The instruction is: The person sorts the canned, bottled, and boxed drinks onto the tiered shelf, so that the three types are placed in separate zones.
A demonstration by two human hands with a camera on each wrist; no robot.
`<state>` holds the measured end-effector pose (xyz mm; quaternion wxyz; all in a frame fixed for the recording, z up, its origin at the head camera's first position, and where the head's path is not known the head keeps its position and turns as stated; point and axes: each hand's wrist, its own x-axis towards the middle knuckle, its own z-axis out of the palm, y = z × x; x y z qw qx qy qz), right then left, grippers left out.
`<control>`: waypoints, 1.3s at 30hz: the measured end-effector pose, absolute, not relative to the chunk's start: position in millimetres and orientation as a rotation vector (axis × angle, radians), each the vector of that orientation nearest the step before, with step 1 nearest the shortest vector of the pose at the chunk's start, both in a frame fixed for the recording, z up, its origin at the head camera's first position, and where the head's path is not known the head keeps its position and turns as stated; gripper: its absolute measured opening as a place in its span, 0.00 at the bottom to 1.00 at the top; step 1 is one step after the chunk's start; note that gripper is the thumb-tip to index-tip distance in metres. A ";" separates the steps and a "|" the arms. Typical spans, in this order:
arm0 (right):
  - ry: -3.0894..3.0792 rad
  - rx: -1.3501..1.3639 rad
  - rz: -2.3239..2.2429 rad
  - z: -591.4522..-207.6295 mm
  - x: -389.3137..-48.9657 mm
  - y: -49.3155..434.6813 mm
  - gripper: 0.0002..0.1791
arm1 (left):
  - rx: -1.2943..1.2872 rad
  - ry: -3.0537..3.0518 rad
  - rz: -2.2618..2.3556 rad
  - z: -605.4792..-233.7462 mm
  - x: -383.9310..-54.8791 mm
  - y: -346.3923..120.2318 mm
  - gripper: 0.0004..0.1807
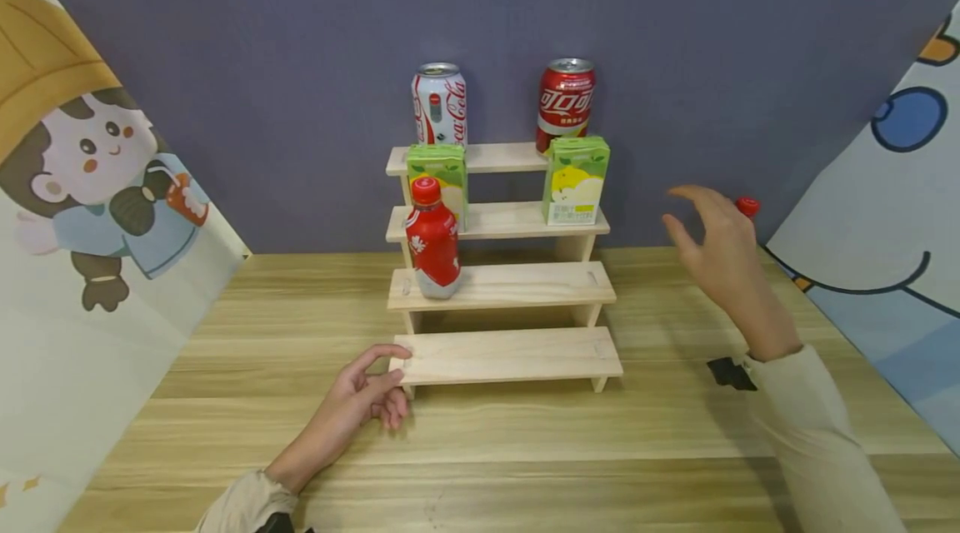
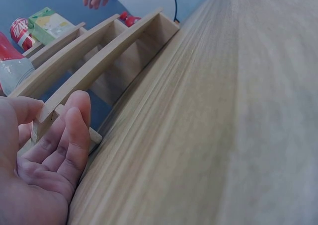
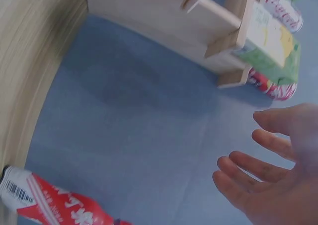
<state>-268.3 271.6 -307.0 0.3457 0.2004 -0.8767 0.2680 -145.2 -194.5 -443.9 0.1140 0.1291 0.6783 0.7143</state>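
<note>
A four-step wooden display shelf (image 1: pixel 510 356) stands on the table. At the left end of its lowest step, my left hand (image 1: pixel 358 400) pinches the board's corner between thumb and index finger, the other fingers curled below. To the right of the shelf, my right hand (image 1: pixel 716 254) is raised in the air, fingers spread and slightly bent, with nothing in it. Behind that hand stands a red bottle (image 3: pixel 64 202); only its red cap (image 1: pixel 747 206) shows in the head view. Another red bottle (image 1: pixel 433 246) is at the left of the second step from the bottom.
Two green juice cartons (image 1: pixel 576 183) stand on the third step. On the top step are a white Coca-Cola can (image 1: pixel 439 104) at left and a red cola can (image 1: pixel 566 100) at right. Cartoon-printed panels (image 1: pixel 112 166) flank the wood-grain table (image 1: pixel 525 466); a dark wall (image 1: pixel 300 100) rises behind.
</note>
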 end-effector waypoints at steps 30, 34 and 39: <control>-2.465 0.192 0.767 -335.6 -298.5 353.3 0.32 | 0.378 1.986 2.093 -444.9 -147.0 -195.0 0.22; -2.502 0.165 0.764 -341.3 -300.5 358.8 0.36 | 0.377 1.993 2.092 -444.5 -146.3 -194.4 0.22; -2.561 0.118 0.768 -350.3 -305.9 363.8 0.43 | 0.361 1.995 2.093 -444.1 -145.3 -193.6 0.22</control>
